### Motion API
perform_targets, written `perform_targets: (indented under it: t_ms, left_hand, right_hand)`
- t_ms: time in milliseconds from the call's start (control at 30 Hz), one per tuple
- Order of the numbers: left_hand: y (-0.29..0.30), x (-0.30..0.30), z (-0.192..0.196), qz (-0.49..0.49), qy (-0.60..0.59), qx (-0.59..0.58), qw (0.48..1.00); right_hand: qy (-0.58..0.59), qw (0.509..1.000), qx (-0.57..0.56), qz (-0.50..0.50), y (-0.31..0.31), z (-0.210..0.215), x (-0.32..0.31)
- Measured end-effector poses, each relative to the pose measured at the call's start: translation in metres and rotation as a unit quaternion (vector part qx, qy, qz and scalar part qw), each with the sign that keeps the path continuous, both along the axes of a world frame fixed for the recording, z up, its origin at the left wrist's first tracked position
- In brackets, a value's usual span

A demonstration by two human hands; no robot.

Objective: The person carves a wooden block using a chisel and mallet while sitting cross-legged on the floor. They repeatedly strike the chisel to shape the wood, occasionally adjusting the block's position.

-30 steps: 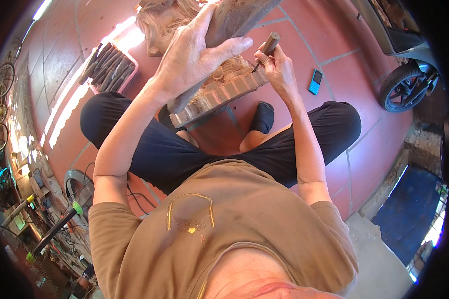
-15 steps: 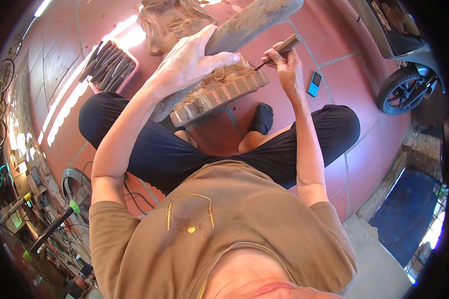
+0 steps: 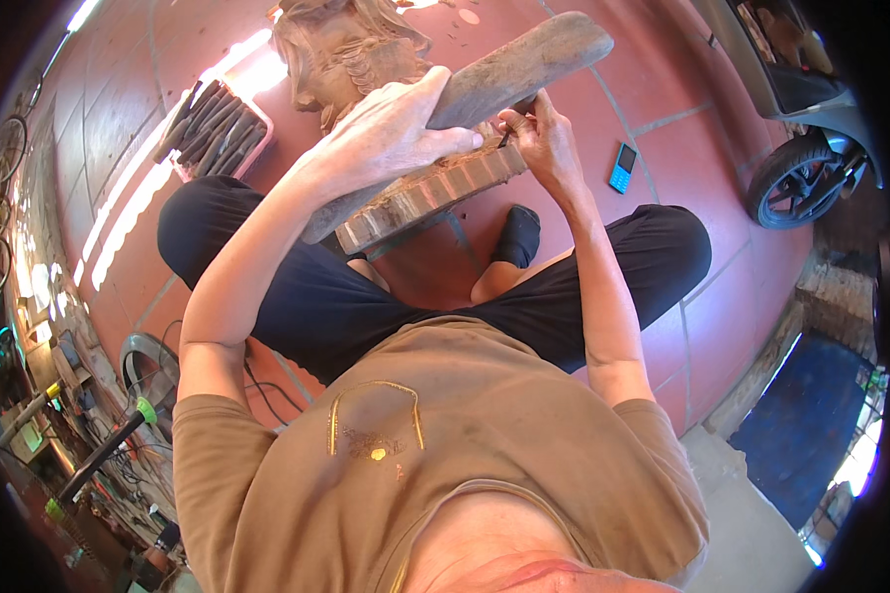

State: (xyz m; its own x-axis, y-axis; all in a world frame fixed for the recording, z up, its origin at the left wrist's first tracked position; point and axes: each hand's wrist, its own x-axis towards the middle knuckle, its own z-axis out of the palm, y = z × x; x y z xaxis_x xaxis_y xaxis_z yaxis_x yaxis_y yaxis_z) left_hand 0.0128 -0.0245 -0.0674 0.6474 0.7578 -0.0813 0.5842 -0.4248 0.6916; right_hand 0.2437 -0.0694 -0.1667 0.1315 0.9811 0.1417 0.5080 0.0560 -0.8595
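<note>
My left hand (image 3: 391, 133) is wrapped round a long, flat wooden mallet (image 3: 529, 61), which slants across the work from lower left to upper right. Pinched in my right hand (image 3: 546, 146) is a chisel (image 3: 504, 141); its thin dark blade meets the right end of the carving's base, while the mallet hides most of its handle. The brown wood carving (image 3: 351, 59) lies in front of my crossed legs, its thick ridged base (image 3: 435, 198) turned toward me. Both hands and the mallet cover the carving's middle.
At the left, a pink tray (image 3: 261, 143) holds several dark-handled tools (image 3: 216, 128). A blue phone (image 3: 622, 168) lies on the red tiles right of my right hand. Farther right stands a scooter's wheel (image 3: 801, 180). Tools and cables clutter the left edge.
The mallet has come down and slightly right, now overlapping the chisel's handle. My right hand has shifted slightly left, and the carving has moved a little.
</note>
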Motion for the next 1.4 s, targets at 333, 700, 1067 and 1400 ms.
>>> perform_targets:
  t_ms: [333, 700, 1067, 1400]
  left_hand:
    - [-0.011, 0.0, 0.019, 0.059, -0.267, 0.066, 0.96]
    - [-0.001, -0.018, 0.0, 0.034, -0.051, 0.022, 0.998]
    - [-0.019, -0.007, 0.022, 0.07, -0.275, 0.003, 0.959]
    - [-0.006, -0.016, 0.007, 0.03, -0.076, 0.001, 0.997]
  right_hand:
    - [0.026, 1.0, 0.008, 0.006, 0.003, -0.007, 0.002]
    - [0.148, 0.986, 0.023, -0.071, 0.006, -0.013, 0.022]
    - [0.011, 0.999, -0.018, 0.027, 0.002, -0.003, -0.003]
    - [-0.033, 0.999, 0.015, 0.034, 0.001, -0.008, -0.005]
